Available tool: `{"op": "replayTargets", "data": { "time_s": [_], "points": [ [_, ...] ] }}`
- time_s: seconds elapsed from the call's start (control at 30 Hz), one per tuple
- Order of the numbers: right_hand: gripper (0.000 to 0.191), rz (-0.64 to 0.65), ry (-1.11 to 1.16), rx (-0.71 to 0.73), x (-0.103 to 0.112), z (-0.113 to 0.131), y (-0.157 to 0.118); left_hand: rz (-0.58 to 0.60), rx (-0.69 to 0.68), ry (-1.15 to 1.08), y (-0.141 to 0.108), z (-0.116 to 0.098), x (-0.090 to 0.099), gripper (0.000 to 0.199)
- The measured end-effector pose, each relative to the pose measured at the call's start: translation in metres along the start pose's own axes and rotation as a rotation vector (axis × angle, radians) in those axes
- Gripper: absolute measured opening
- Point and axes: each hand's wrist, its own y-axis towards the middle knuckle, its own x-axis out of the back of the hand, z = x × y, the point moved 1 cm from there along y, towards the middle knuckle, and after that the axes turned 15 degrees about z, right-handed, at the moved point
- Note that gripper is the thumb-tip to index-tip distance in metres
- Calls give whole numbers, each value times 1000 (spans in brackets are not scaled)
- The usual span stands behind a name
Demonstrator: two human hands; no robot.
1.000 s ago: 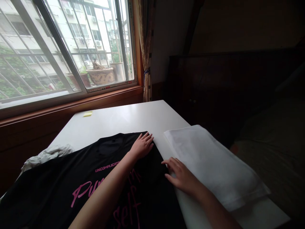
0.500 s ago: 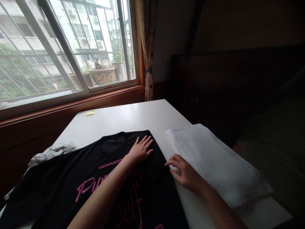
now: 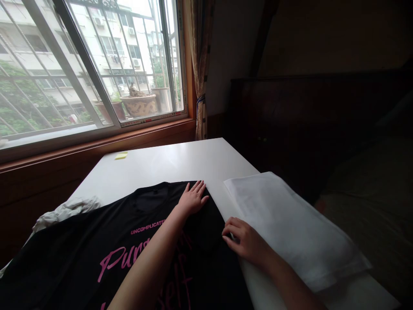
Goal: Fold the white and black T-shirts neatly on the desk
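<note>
Black T-shirt (image 3: 74,241), matte, pink lettering; left hand (image 3: 192,199) flat atop, fingers spread. Right hand (image 3: 243,241): fingers curled at shirt edge, grip unclear. White sheet (image 3: 287,219), smooth; crumpled pale cloth (image 3: 66,211).

I had room over the white table (image 3: 180,159) along its far edge | a strip ran between black shirt (image 3: 80,241) and white folded sheet (image 3: 290,219), my right hand (image 3: 245,239) blocking it partway | crumpled pale cloth (image 3: 69,210) obstructed the left edge | yellow note (image 3: 121,155) lay near the far-left corner
</note>
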Motion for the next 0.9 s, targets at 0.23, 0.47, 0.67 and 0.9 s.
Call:
{"op": "replayTargets", "data": {
  "time_s": [0.23, 0.47, 0.67, 0.9],
  "points": [
    [7, 46, 25, -38, 0, 1, 1, 3, -1, 44, 6, 5, -1, 63],
    [35, 105, -65, -43, -7, -4, 0, -19, 9, 86, 3, 5, -1, 60],
    [32, 114, -80, -56, -5, 0, -2, -38, 59, 97, -35, 21, 7, 60],
    [19, 46, -185, -50, -3, 3, 0, -143, 222, 112, -167, 85, 5, 54]
  ]
}}
